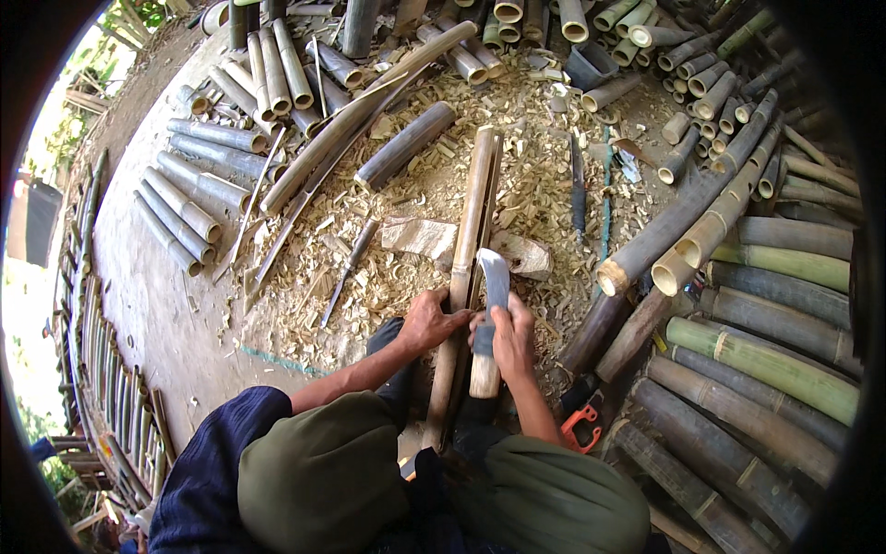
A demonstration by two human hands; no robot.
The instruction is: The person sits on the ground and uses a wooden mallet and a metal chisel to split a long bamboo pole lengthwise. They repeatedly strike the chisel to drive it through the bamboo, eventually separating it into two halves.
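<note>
The bamboo pole runs away from the person, between the knees, and a dark lengthwise gap shows along its right side. It lies across a pale wooden block, which shows on both sides of it. The left hand is clamped on the pole from its left side, below the block, with the thumb across the upper face. The right hand, just right of the pole, is wrapped around a broad-bladed knife near where blade and handle meet; the blade points away from the person and the pale handle end sticks out below the fingers.

Left of the pole, a second knife lies on wood shavings, which spread on both sides of the pole. Beyond it, to the upper left, lie a dark bamboo tube and a long curved bamboo strip. Farther left of the pole, cut bamboo lengths rest on the ground. To its right lie a dark slender tool, an orange-handled saw and, farther out, a row of thick bamboo stems, some green.
</note>
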